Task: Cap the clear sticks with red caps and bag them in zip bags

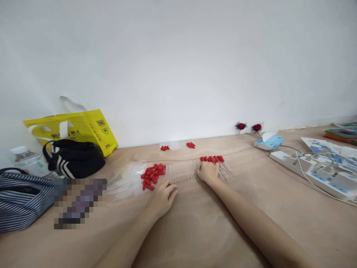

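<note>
My right hand (208,171) is curled down at the near side of several glass droppers with red rubber bulbs (212,159). Its fingertips are hidden, so what they hold cannot be made out. To its left lies a row of thin clear glass tubes (182,171), side by side, pointing away from me. My left hand (163,197) rests on the table just in front of a loose pile of red rubber bulbs (152,175). Its fingers are loosely bent and apart, and nothing shows in them. The pile lies partly on clear plastic bags (126,180).
Two bags with red bulbs (190,145) lie by the wall. At left are a yellow tote bag (103,130), black pouch (80,160), bottle (30,162) and striped bag (25,201). At right are a power strip (315,175), tissue pack (269,142) and two artificial roses (256,127).
</note>
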The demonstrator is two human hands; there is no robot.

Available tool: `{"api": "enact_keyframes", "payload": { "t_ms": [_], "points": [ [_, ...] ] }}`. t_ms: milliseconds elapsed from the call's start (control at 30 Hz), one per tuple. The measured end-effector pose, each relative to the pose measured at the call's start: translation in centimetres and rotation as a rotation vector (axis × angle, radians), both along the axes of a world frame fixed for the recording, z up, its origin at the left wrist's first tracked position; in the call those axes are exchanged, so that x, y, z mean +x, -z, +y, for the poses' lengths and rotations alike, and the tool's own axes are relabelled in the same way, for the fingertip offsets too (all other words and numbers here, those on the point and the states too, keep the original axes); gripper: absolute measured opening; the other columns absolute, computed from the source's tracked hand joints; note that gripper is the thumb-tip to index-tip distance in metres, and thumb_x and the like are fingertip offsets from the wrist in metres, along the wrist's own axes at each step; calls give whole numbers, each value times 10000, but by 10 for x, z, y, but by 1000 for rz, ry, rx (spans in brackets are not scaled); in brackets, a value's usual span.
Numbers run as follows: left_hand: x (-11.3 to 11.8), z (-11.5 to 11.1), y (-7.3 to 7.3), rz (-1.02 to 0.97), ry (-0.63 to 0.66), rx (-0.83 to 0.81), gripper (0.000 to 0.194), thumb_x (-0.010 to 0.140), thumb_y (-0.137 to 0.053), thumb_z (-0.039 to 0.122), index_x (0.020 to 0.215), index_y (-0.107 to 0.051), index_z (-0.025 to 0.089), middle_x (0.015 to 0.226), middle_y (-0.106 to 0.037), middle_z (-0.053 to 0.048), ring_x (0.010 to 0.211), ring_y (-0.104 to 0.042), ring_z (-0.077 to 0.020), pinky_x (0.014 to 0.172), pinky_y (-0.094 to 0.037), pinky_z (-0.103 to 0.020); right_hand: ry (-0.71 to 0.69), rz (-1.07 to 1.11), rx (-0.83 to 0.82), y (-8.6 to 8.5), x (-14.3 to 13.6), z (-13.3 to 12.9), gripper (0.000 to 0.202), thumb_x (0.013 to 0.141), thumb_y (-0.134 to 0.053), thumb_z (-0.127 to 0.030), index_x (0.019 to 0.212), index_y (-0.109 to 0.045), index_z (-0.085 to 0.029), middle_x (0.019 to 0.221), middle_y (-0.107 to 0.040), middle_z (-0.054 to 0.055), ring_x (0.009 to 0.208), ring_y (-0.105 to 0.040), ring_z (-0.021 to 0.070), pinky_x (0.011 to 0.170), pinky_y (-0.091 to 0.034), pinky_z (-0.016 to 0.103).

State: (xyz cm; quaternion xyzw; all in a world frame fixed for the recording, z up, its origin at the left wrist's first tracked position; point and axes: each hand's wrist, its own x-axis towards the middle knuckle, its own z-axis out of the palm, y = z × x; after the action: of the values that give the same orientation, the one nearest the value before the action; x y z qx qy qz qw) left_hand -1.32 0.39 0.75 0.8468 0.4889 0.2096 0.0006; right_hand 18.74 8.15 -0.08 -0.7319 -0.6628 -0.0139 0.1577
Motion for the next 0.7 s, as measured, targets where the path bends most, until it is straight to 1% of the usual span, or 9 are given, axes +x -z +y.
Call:
{"api": "enact_keyframes", "payload": {
  "t_ms": [33, 100, 167, 233, 333, 433, 567, 633, 700],
  "points": [
    [-8, 2, -6, 48, -40, 36, 183, 805, -448, 172, 827, -630, 158, 841, -598, -77, 816, -557, -218, 753, -448, -366, 5, -1, -12, 0, -2, 1, 271, 766, -405, -245, 809, -643, -121, 842, -646, 158, 815, -571, 245, 770, -230, 392],
    [-29, 7, -17, 98, -111, 64, 163, 785, -455, 138, 791, -616, 159, 810, -569, -69, 783, -541, -211, 724, -438, -345, 8, -2, -31, 0, -4, 4, 262, 754, -415, -223, 798, -649, -113, 828, -647, 167, 804, -577, 246, 771, -228, 394],
    [-49, 11, -24, 95, -147, 11, 121, 756, -488, 136, 783, -601, 168, 817, -543, -52, 766, -535, -195, 700, -433, -311, 5, -5, -52, 0, -5, 7, 252, 743, -424, -201, 787, -655, -110, 812, -650, 169, 787, -584, 244, 769, -227, 393],
    [-65, 15, -24, 78, -140, -61, 90, 728, -528, 158, 783, -592, 188, 825, -522, -29, 763, -531, -180, 699, -426, -287, 2, -9, -66, 0, -6, 9, 247, 741, -426, -185, 780, -658, -107, 802, -652, 172, 768, -590, 243, 767, -226, 393],
    [-74, 17, -18, 52, -123, -137, 54, 728, -525, 179, 745, -576, 189, 809, -505, -16, 733, -532, -163, 693, -418, -273, -1, -15, -72, -1, -8, 9, 246, 745, -421, -159, 770, -658, -97, 790, -653, 176, 753, -593, 246, 763, -225, 395],
    [-71, 17, -16, 21, -110, -129, 71, 746, -494, 187, 700, -548, 184, 794, -513, -20, 724, -535, -165, 684, -416, -274, -8, -19, -60, -3, -7, 5, 247, 748, -406, -123, 762, -649, -82, 769, -651, 177, 745, -593, 247, 759, -229, 392],
    [-54, 11, -24, -69, -74, -66, 69, 776, -454, 210, 736, -508, 192, 736, -540, -10, 675, -534, -162, 636, -415, -266, -26, -27, -3, -9, 1, -7, 267, 794, -363, -146, 828, -615, -63, 833, -632, 194, 810, -570, 256, 773, -242, 392],
    [-40, 6, -26, -141, -35, -46, 90, 800, -424, 220, 746, -489, 189, 709, -541, -5, 633, -528, -150, 600, -415, -253, -106, -18, 65, -8, 9, -16, 260, 815, -351, -171, 869, -583, -69, 887, -615, 188, 856, -545, 257, 768, -271, 376],
    [-24, 0, -23, -212, 29, -28, 119, 817, -410, 231, 731, -480, 186, 701, -534, -3, 614, -521, -137, 582, -418, -237, -291, 45, 151, -2, 19, -25, 234, 833, -337, -186, 861, -551, -94, 881, -604, 155, 825, -534, 229, 723, -320, 333]
  ]
}}
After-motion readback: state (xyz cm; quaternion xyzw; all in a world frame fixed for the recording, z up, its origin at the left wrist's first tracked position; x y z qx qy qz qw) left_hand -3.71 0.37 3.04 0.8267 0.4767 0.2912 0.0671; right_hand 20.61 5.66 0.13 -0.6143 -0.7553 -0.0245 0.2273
